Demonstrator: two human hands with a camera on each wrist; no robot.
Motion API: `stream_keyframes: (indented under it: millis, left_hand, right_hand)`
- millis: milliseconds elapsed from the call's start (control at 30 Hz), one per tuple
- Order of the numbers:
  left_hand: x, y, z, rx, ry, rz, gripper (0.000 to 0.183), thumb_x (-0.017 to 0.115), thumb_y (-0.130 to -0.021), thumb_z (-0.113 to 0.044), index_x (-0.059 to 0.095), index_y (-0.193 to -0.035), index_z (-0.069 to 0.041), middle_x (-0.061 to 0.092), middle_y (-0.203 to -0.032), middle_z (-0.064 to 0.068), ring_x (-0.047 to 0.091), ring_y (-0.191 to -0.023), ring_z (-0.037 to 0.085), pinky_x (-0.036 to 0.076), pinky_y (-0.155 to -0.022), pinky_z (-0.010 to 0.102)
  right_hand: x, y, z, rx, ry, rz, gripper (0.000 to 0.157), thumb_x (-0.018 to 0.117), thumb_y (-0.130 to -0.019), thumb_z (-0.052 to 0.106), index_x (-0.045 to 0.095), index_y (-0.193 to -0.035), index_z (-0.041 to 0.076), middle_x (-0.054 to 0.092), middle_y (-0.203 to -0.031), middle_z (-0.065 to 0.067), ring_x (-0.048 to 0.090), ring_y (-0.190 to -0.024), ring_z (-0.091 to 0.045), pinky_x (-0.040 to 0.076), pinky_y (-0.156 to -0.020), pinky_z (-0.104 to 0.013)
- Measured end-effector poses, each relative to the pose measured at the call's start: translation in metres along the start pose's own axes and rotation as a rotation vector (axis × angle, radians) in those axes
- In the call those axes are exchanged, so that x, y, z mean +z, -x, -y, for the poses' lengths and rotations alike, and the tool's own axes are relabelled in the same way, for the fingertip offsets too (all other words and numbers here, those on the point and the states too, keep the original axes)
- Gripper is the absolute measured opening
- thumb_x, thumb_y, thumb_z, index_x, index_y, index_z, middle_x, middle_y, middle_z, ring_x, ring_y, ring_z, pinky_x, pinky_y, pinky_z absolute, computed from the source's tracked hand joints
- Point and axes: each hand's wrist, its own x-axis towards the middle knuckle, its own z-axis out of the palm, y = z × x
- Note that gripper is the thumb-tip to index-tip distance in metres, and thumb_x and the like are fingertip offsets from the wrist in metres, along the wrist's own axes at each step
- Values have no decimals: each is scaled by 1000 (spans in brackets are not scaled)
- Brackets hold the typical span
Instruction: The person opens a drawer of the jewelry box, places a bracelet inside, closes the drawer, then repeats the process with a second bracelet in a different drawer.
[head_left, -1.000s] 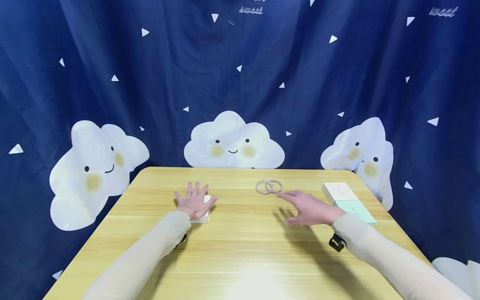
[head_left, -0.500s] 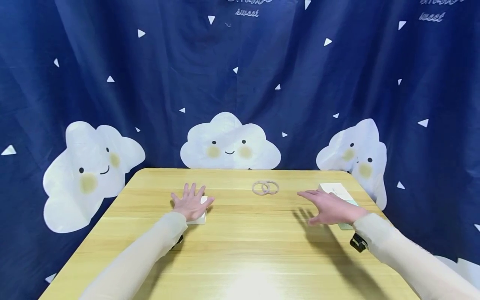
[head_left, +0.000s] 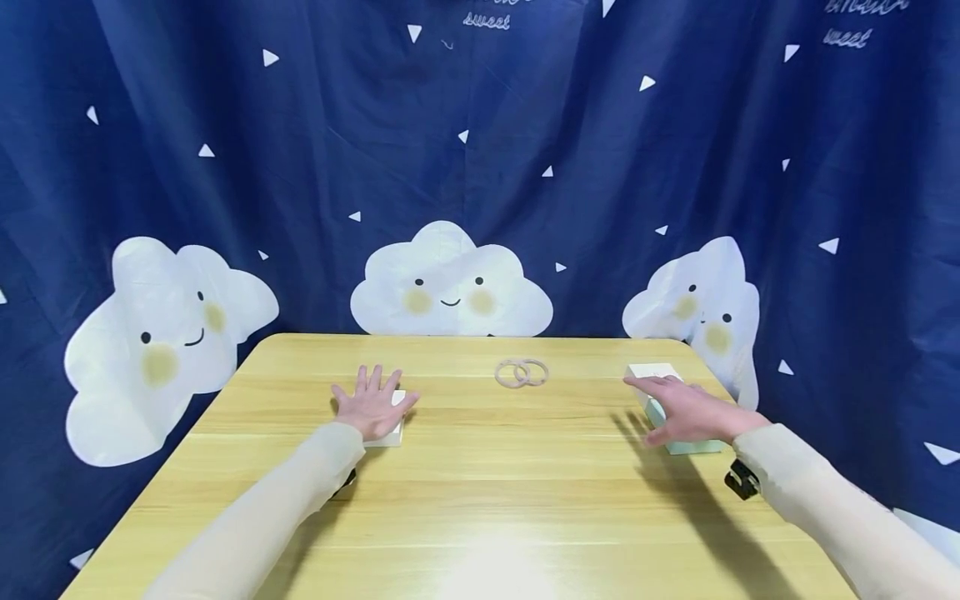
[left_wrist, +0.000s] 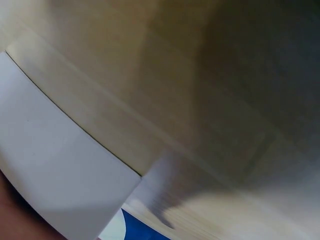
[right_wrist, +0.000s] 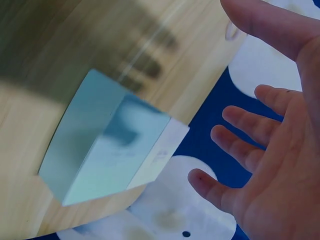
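White box lies on the left part of the table, partly covered by the left hand; fingers spread, grasping nothing, contact with the box hidden from the head view. Mint-and-white box sits at the right part, mint end nearer the person, white end farther; whether one two-tone box or two set end to end, cannot tell. Right hand is above it, released, fingers apart and slightly bent; right wrist view shows a gap between fingers and box, with finger shadows falling on wood and mint surface. Surface: pale yellow wood grain, far corners rounded, bright glare at front middle. Room: dark blue curtain directly behind the far edge, printed with small white triangles, lettering and smiling white clouds, the middle cloud meeting the table line. Edges: two overlapping rings lie near the far edge, between the boxes, well apart from either hand. Mint-and-white box is near the right edge; white box stands farther in from the left edge. Room for moving: a broad stretch of wood runs between the hands and forward to the glare; pale sleeves cross both front sides.
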Motion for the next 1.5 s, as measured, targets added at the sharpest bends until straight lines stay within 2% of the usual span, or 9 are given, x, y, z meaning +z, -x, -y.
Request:
stream_keyframes:
  millis: [167, 333, 633, 767, 1033, 1167, 1500]
  left_hand:
    - [-3, 0, -2, 7, 3, 4, 98, 12, -91, -84, 17, -163, -19, 5, -168, 22, -6, -153, 49, -8, -102, 87]
    - [-2, 0, -2, 7, -1, 2, 98, 12, -91, -84, 17, -163, -19, 6, -168, 22, -6, -152, 50, -8, -102, 87]
    - [-2, 1, -1, 7, 7, -5, 97, 14, -92, -83, 20, -163, -18, 7, -168, 23, -6, -152, 50, -7, -101, 87]
    - [-2, 0, -2, 10, 7, -5, 97, 13, -91, -84, 19, -163, -18, 7, -167, 24, -6, -152, 50, -7, -101, 87]
    - [-1, 0, 0, 9, 4, -11, 94, 16, -93, -82, 19, -163, -18, 9, -167, 24, -4, -152, 51, -5, -101, 87]
    - [1, 0, 1, 8, 10, -3, 98, 13, -91, -84, 19, -163, -18, 9, -167, 24, -5, -152, 51, -5, -101, 87]
    - [0, -2, 1, 10, 19, 2, 96, 14, -92, -83, 18, -163, -19, 7, -167, 24, -6, -152, 50, -7, -101, 87]
  right_hand:
    - [1, 4, -15, 19, -10, 10, 102, 89, -72, 32, 36, -157, 16, 45, -154, -20, 38, -140, -51, 37, -96, -75]
    - [1, 6, -25, 36, -2, 30, 101, 90, -71, 31, 38, -155, 14, 52, -147, -23, 44, -134, -51, 46, -88, -64]
    - [6, 8, -37, 78, 1, 69, 104, 91, -68, 36, 40, -154, 11, 48, -149, -25, 46, -131, -51, 48, -79, -59]
    - [7, 8, -43, 75, 8, 69, 107, 92, -66, 37, 39, -154, 9, 52, -144, -27, 48, -129, -51, 49, -75, -55]
    - [13, 10, -52, 76, -30, 67, 107, 94, -64, 33, 40, -152, 4, 53, -140, -33, 49, -124, -53, 49, -87, -63]
    - [17, 11, -56, 95, -32, 70, 107, 94, -63, 33, 41, -151, 4, 54, -137, -34, 52, -120, -49, 50, -87, -60]
    - [20, 9, -62, 96, 31, 52, 106, 94, -60, 33, 45, -149, 6, 60, -131, -29, 57, -107, -38, 48, -74, -52]
